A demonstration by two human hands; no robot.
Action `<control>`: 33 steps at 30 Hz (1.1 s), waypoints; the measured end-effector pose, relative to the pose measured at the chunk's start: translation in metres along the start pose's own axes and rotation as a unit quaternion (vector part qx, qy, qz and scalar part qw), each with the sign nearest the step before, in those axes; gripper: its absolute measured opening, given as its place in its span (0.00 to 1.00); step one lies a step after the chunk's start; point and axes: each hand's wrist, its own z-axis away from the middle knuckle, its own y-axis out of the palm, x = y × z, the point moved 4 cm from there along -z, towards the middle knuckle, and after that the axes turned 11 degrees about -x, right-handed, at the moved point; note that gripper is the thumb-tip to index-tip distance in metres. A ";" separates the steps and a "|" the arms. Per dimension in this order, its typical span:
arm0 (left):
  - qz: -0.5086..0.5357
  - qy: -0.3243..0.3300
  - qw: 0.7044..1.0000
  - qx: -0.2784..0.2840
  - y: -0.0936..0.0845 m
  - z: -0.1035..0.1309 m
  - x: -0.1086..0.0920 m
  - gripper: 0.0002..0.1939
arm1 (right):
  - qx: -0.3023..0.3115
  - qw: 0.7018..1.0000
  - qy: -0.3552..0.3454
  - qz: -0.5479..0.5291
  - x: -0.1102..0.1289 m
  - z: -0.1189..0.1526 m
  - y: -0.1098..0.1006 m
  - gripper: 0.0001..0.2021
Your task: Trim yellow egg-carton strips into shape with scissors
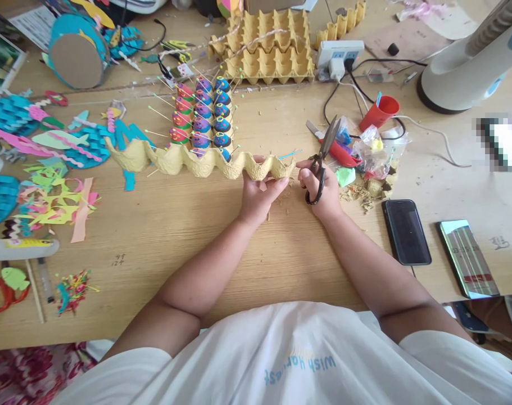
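Observation:
A long yellow strip of egg carton (199,164) with several cups stretches leftward, held up above the table. Near its right end, my left hand (259,194) grips it with thumb and fingers. My right hand (325,188) is closed on a pair of black-handled scissors (329,140), their blades pointing up and away. The right fingertips come close to the strip's right end; whether they touch it I cannot tell. Behind the strip stand rows of painted egg-carton cups (202,112) in red, purple and blue, with pins sticking out.
Egg trays (268,45) lie at the back beside a power strip (340,52). Right are a red cup (380,112), plastic bags (376,152), carton scraps (361,194) and two phones (407,232). Paper cutouts (62,197) and red-handled scissors (3,295) cover the left.

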 end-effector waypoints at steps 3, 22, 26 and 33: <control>-0.006 0.011 1.000 0.001 -0.001 -0.001 0.002 0.36 | 0.022 0.999 0.020 -0.029 -0.001 0.000 0.003 0.29; -0.015 0.008 0.991 0.131 0.001 -0.001 0.003 0.35 | 0.160 0.962 0.065 -0.214 0.002 -0.001 0.014 0.27; -0.002 -0.030 0.993 0.115 0.001 -0.003 -0.002 0.40 | 0.167 0.961 0.092 -0.198 0.001 -0.001 0.013 0.29; -0.008 -0.080 0.995 0.063 -0.004 -0.003 -0.002 0.40 | 0.123 0.972 0.083 -0.181 0.000 -0.004 0.009 0.30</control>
